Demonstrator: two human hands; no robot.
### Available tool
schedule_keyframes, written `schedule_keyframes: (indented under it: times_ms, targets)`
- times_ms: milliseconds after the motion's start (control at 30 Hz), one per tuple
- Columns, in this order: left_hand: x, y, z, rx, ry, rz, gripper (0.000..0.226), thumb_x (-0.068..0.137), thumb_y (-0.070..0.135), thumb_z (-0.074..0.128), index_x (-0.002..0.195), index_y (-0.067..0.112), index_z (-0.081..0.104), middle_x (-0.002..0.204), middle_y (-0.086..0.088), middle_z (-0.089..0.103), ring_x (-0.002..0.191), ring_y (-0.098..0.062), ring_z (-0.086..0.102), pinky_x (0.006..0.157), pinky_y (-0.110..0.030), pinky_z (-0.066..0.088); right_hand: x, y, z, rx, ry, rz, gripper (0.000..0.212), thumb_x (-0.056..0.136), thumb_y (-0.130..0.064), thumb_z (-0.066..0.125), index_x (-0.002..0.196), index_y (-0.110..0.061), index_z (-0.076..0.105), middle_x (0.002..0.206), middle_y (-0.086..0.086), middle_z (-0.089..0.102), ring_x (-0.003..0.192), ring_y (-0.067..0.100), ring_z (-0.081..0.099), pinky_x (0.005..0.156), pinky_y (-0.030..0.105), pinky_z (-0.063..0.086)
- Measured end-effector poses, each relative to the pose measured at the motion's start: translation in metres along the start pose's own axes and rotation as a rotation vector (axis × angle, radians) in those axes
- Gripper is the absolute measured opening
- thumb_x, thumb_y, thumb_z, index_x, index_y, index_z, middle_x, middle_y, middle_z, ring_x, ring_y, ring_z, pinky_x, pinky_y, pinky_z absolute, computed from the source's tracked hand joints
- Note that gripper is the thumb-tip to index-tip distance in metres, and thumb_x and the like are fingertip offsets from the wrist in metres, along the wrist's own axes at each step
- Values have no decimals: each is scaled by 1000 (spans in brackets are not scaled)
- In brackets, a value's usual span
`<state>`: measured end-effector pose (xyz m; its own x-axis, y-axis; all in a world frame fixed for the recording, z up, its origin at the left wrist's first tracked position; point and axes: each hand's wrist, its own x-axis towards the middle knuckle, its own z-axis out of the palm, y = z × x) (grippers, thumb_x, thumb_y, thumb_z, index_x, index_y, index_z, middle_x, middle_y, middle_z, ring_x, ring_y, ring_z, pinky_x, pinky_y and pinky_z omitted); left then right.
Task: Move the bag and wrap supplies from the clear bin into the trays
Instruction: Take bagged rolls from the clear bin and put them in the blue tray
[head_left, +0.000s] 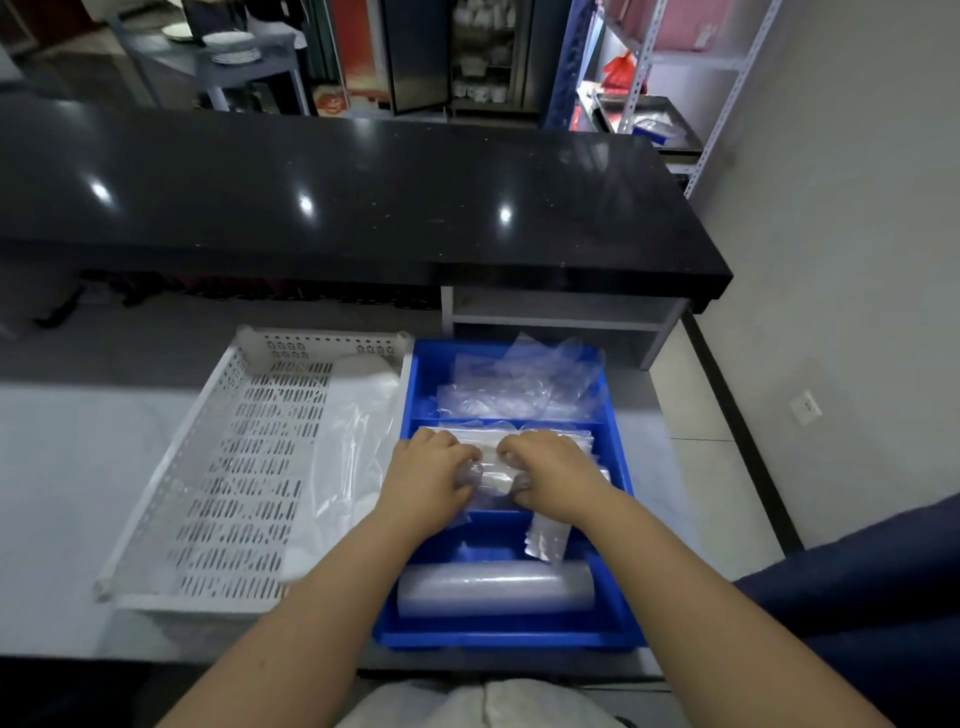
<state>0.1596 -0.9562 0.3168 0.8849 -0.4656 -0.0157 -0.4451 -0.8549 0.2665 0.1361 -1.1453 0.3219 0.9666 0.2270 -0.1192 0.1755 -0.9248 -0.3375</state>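
Note:
A blue divided tray (621, 478) sits in front of me with three compartments. Loose clear bags (519, 384) fill the far one. In the middle compartment lies a stack of clear zip bags (563, 436), and both my left hand (428, 480) and my right hand (550, 475) are closed on it, fingers curled over its near edge. A small clear packet (545, 538) hangs over the divider below my right hand. A roll of cling wrap (496, 590) lies in the near compartment. No clear bin is in view.
A white perforated basket (228, 467) stands left of the blue tray, with a folded clear plastic sheet (348, 441) along its right side. A black raised counter (363, 202) runs across behind. A wall is at the right, with a dark blue seat (857, 597) at the lower right.

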Motion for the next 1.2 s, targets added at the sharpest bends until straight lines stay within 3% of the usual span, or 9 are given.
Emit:
schedule_keyframes:
  times_ms: [67,133,333,433,500,700,867,1000,1200]
  targets:
    - [4,2,4,33,18,-11,35,80,38,61,115,34,61,111,7,61,108,-21,48,85,-35,34,-9,10,-3,69,62,-16,50,71,-40,76,116,-31,56,115,-8,56,108,16,45,94,35,39]
    - [6,4,6,52,18,-20,33,80,35,61,114,33,61,111,7,60,107,-21,48,84,-35,35,-20,18,-7,98,174,-31,49,69,-47,76,114,-33,60,114,-10,55,109,16,43,98,37,35]
    - [6,8,5,31,19,-29,36,83,32,61,119,30,58,117,4,59,110,-21,49,88,-35,39,-38,30,-15,150,125,-34,45,71,-38,79,112,-32,60,111,-13,53,106,12,40,98,34,38]
    - [-3,2,-5,-70,89,-2,40,82,30,66,121,27,60,117,4,60,109,-21,51,89,-34,42,-43,33,-21,178,212,-74,49,69,-33,81,113,-30,60,113,-10,54,108,12,42,98,32,39]
    - [-11,-6,-9,-147,121,43,36,80,24,68,116,28,63,113,7,63,107,-18,52,90,-31,43,-45,32,-21,114,180,-106,49,68,-35,81,112,-31,60,112,-12,53,107,12,41,96,30,38]
    - [-15,-4,-3,-98,-10,95,41,79,17,65,118,32,64,120,12,61,112,-15,47,98,-30,40,-41,21,2,-29,92,-95,43,77,-33,72,117,-29,59,115,-8,54,107,17,44,90,30,33]
    - [-3,0,-1,-59,-20,77,47,75,20,72,118,34,61,116,9,57,110,-17,45,95,-35,41,-30,32,-1,159,79,-14,40,70,-37,79,106,-32,63,107,-12,58,103,13,47,91,29,38]
    - [4,2,0,-30,-28,69,48,75,17,72,118,34,59,115,7,52,107,-18,44,92,-33,40,-15,38,-8,-55,-13,-54,41,73,-20,73,109,-31,57,113,-8,54,103,16,44,88,30,38]
    - [11,3,0,-3,-5,56,43,76,18,71,117,30,61,113,3,52,103,-21,45,88,-35,41,6,31,-3,-317,16,-90,50,70,-28,73,110,-20,45,109,2,47,96,23,41,83,35,34]
